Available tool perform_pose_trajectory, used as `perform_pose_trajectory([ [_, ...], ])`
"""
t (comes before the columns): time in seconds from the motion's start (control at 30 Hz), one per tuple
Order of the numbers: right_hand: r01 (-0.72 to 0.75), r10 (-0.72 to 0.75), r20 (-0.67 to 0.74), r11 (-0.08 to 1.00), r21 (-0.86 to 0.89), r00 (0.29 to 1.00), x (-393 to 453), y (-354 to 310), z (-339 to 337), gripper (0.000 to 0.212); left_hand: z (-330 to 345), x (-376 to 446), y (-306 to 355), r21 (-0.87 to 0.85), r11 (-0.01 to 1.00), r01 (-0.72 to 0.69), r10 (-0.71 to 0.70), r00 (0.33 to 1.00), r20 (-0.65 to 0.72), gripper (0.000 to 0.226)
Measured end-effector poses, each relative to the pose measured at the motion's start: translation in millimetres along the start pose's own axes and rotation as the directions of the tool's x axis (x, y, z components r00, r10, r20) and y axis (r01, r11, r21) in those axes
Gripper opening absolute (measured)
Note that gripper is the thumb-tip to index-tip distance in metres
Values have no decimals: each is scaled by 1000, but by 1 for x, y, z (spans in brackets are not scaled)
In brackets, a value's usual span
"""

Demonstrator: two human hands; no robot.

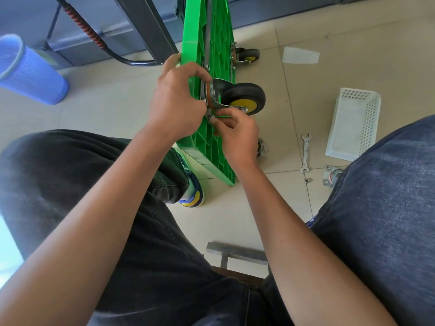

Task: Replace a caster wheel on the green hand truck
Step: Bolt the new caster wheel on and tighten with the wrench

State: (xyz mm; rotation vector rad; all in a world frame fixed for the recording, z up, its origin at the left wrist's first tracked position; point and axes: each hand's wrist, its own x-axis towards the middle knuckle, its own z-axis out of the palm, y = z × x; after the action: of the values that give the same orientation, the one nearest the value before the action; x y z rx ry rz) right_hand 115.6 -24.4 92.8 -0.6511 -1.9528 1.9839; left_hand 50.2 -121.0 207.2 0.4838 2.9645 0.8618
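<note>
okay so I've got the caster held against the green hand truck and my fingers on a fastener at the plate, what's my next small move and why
Probably keep turning that small fastener by hand until it seats. Your left hand holds the caster wheel against the green hand truck, your right hand pinches at the plate's near corner, and the wrench lies on the floor, for tightening afterwards.

From my feed, my left hand [176, 100] covers the caster's mounting plate [204, 100], so I can't see its bolts. Whatever my right hand [235, 130] pinches at the plate's lower corner is too small to name — nut or bolt, I can't tell. The green hand truck [211, 31] runs off the top edge. My right knee hides most of a loose caster [330, 176] on the floor, and another wheel [262, 147] only peeks out behind my right hand.
</note>
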Motion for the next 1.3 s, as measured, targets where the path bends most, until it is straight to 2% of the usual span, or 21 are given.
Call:
perform_pose_trajectory([
  [0.5, 132, -120, 89, 982, -136, 989, 4, 2, -5, 13, 2, -1, -2, -21, 1000, -14, 14, 1000, -15, 52],
  [0.6, 128, -116, 87, 982, -140, 989, 5, 2, -4, 13, 2, -1, -2, -23, 1000, -16, 16, 1000, -14, 53],
  [0.9, -13, 13, -2, 999, -39, 1000, 3, 4, 7, 14, 3, -2, 0, -34, 999, -14, 14, 1000, -16, 52],
  [1.07, 59, -60, -15, 995, -79, 998, 0, 4, 7, 10, 3, -1, 0, -44, 999, -10, 9, 1000, -25, 51],
  [1.3, 86, -81, 61, 993, -84, 995, 4, 9, 2, 15, 3, -2, 1, -48, 999, -13, 12, 1000, -23, 50],
])
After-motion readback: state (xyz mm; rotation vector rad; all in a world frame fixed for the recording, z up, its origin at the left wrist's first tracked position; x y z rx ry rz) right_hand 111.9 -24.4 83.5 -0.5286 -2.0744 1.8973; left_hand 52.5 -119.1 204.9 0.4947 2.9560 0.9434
